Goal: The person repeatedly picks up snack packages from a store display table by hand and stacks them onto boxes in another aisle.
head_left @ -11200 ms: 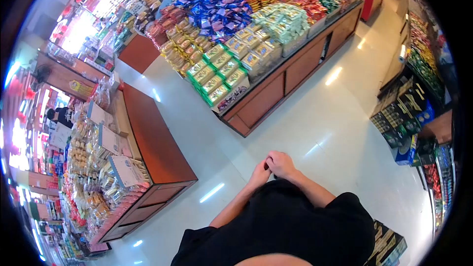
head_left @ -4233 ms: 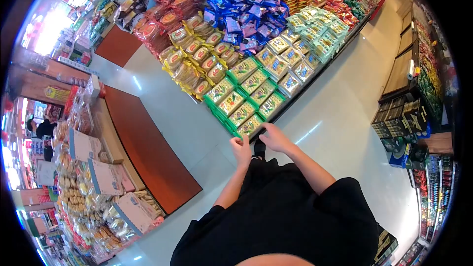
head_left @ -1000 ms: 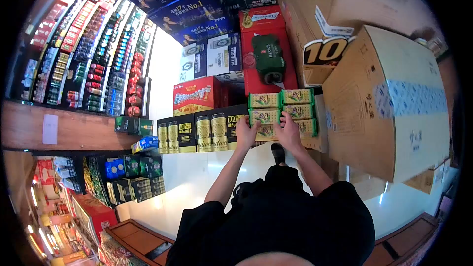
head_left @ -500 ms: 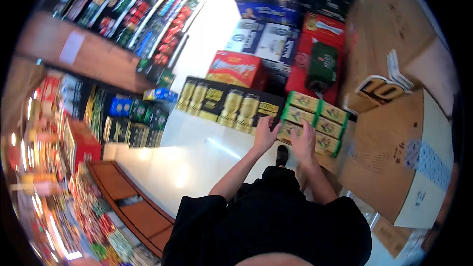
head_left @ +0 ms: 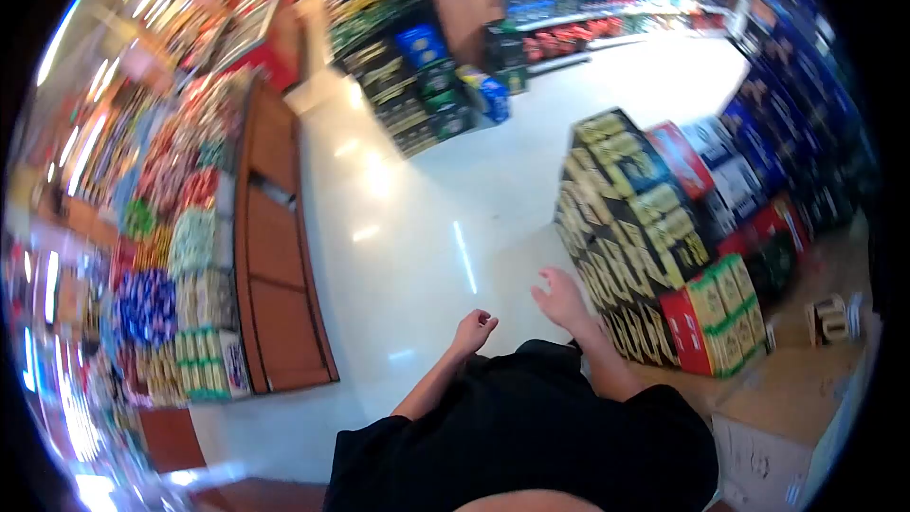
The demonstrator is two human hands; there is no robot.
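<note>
My left hand (head_left: 474,331) is held over the pale floor with its fingers curled; whether anything small is inside is hidden. To its right, my right hand (head_left: 561,299) is raised with fingers apart and nothing in them. Beyond my right hand stands a tall stack of black and gold beer cases (head_left: 616,228). Green-banded biscuit packs (head_left: 728,315) rest at the stack's near right end, beside a red box side (head_left: 684,330). Neither hand touches the packs.
On the left is a wooden display counter (head_left: 280,275) heaped with wrapped snacks. Dark cartons (head_left: 408,100) stand at the far aisle edge, near drink shelves (head_left: 607,0). Brown cardboard boxes (head_left: 791,389) are at the lower right. Glossy floor (head_left: 408,228) runs between.
The view has swung left, so the packs and beer cases now lie to the right. Both hands have come away from the packs, and my left hand's fingers have curled in.
</note>
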